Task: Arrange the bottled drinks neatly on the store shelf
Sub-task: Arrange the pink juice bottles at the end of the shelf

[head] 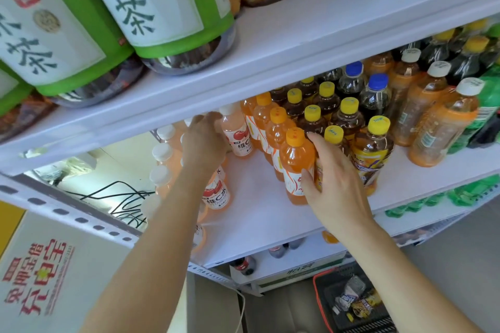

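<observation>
Bottled drinks stand in rows on the white middle shelf (257, 213). On its left are pink vitamin drink bottles (236, 134) with white caps. My left hand (203, 143) reaches in among them, its fingers curled over a pink bottle that it mostly hides. Orange soda bottles (296, 162) with orange caps form a row in the middle, beside dark tea bottles (374, 146) with yellow caps. My right hand (334, 184) lies with straight, spread fingers against the front orange bottle and the front tea bottle next to it.
Large green-labelled herbal tea bottles (162, 8) stand on the upper shelf (338, 19). Orange-sleeved bottles (438, 132) and blue-capped bottles (374, 92) fill the right. Green bottles (460, 194) sit one shelf lower. A black basket (351, 303) is on the floor; a white box (38, 278) is at left.
</observation>
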`<state>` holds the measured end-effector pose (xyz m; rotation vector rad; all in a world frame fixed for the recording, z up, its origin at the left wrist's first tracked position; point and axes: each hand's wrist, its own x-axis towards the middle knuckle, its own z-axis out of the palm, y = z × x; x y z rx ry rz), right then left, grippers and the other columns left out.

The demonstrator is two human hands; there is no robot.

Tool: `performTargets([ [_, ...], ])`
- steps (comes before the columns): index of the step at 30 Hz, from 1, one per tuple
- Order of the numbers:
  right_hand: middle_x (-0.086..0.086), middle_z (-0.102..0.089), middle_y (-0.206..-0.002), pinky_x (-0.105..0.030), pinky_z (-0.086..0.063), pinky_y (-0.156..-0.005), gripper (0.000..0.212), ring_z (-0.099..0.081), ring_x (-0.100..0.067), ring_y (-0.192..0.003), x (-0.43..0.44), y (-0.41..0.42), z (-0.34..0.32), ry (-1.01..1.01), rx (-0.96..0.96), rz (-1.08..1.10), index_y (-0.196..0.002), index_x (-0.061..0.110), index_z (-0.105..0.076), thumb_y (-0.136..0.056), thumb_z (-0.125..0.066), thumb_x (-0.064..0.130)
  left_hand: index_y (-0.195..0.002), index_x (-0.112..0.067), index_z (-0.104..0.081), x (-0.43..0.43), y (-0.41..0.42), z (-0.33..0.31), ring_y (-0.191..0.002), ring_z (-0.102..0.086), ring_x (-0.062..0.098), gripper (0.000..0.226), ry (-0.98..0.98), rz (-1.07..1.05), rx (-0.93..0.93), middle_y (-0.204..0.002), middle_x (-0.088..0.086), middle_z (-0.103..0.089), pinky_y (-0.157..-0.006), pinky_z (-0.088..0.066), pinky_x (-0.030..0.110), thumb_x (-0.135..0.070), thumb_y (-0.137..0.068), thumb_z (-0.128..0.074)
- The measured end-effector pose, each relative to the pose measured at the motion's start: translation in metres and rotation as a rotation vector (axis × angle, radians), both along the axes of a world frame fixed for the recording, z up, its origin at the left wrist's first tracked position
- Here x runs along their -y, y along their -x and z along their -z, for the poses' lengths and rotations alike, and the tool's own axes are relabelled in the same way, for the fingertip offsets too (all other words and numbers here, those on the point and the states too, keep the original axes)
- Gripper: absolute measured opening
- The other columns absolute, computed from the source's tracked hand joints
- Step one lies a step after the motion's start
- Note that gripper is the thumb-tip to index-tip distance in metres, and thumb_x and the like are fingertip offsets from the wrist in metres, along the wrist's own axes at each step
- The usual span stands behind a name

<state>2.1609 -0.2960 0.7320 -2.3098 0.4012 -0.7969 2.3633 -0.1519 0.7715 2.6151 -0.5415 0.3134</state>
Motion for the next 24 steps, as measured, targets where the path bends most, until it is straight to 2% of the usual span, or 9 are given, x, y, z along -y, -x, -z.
performTargets([
  [2,-0.008,-0.059,-0.126,-0.034,-0.047,-0.093,0.052,-0.055,-0.023,-0.114,-0.003,0.01,0.003,-0.039,0.043,-0.005,-0.138,0.011,-0.048,-0.089,-0.066,0.01,-0.114,-0.016,-0.069,-0.022,0.022,0.001,-0.103,-0.056,0.038,0.039,-0.126,0.025,0.106,-0.118,0.016,-0.062,-0.082,-0.044,0.038,-0.004,-0.081,-0.053],
  [6,-0.004,-0.062,-0.115,-0.033,-0.053,-0.082,0.043,-0.059,-0.019,-0.103,-0.012,0.033,0.012,-0.059,0.063,-0.024,-0.129,0.009,-0.057,-0.088,-0.065,0.007,-0.126,-0.018,-0.062,-0.052,0.047,0.018,-0.123,-0.041,0.035,0.039,-0.495,0.001,0.063,-0.134,0.01,-0.05,-0.098,-0.039,0.04,-0.019,-0.088,-0.056],
  [10,0.003,-0.06,-0.105,-0.036,-0.056,-0.074,0.036,-0.058,-0.015,-0.095,-0.022,0.051,0.022,-0.096,0.058,-0.042,-0.121,0.009,-0.06,-0.086,-0.066,0.004,-0.135,-0.016,-0.054,-0.056,0.049,0.021,-0.134,-0.033,0.034,0.05,-0.385,0.009,0.029,-0.141,0.019,-0.044,-0.107,-0.02,0.036,-0.016,-0.086,-0.062],
  [12,0.008,-0.056,-0.1,-0.034,-0.055,-0.07,0.031,-0.058,-0.013,-0.09,-0.027,0.057,0.027,-0.094,0.057,-0.039,-0.118,0.011,-0.061,-0.087,-0.064,0.004,-0.134,-0.016,-0.055,-0.058,0.049,0.021,-0.131,-0.038,0.034,0.048,-0.362,0.007,0.011,-0.139,0.021,-0.042,-0.104,-0.026,0.038,-0.017,-0.088,-0.064],
  [15,0.009,-0.058,-0.096,-0.026,-0.052,-0.071,0.032,-0.06,-0.012,-0.086,-0.034,0.064,0.035,-0.171,0.007,-0.034,-0.115,0.017,-0.062,-0.086,-0.066,0.002,-0.125,-0.021,-0.06,-0.062,0.051,0.019,-0.104,-0.055,0.034,0.037,-0.325,0.055,-0.017,-0.12,0.015,-0.049,-0.093,-0.039,0.037,-0.027,-0.089,-0.069],
  [17,0.011,-0.062,-0.1,-0.012,-0.047,-0.071,0.035,-0.061,-0.005,-0.087,-0.036,0.067,0.04,-0.343,-0.062,-0.023,-0.109,0.029,-0.06,-0.086,-0.067,0.003,-0.119,-0.022,-0.061,-0.061,0.058,0.014,-0.081,-0.06,0.033,0.035,-0.294,0.092,-0.095,-0.107,0.01,-0.05,-0.078,-0.046,0.034,-0.035,-0.088,-0.069],
  [19,0.013,-0.065,-0.104,-0.011,-0.047,-0.076,0.031,-0.061,0.0,-0.092,-0.036,0.067,0.041,-0.592,-0.183,-0.032,-0.103,0.039,-0.059,-0.09,-0.066,0.012,-0.118,-0.022,-0.06,-0.062,0.07,0.01,-0.072,-0.057,0.032,0.035,-0.294,0.12,-0.09,-0.097,0.006,-0.049,-0.068,-0.04,0.031,-0.04,-0.088,-0.067],
  [22,0.007,-0.066,-0.115,-0.03,-0.055,-0.082,0.018,-0.065,-0.006,-0.101,-0.034,0.068,0.04,-1.085,-0.344,-0.057,-0.11,0.04,-0.061,-0.093,-0.063,0.032,-0.105,-0.026,-0.063,-0.066,0.092,-0.003,-0.071,-0.054,0.025,0.03,-0.135,0.154,-0.019,-0.087,-0.001,-0.054,-0.064,-0.036,0.03,-0.047,-0.085,-0.06],
  [24,0.001,-0.067,-0.12,-0.042,-0.059,-0.081,0.036,-0.068,-0.018,-0.104,-0.032,0.07,0.037,-1.378,-0.446,-0.079,-0.121,0.037,-0.06,-0.09,-0.055,0.053,-0.089,-0.037,-0.062,-0.067,0.103,-0.018,-0.071,-0.057,0.01,0.018,0.083,0.176,-0.06,-0.08,-0.012,-0.061,-0.061,-0.04,0.025,-0.052,-0.082,-0.056],
])
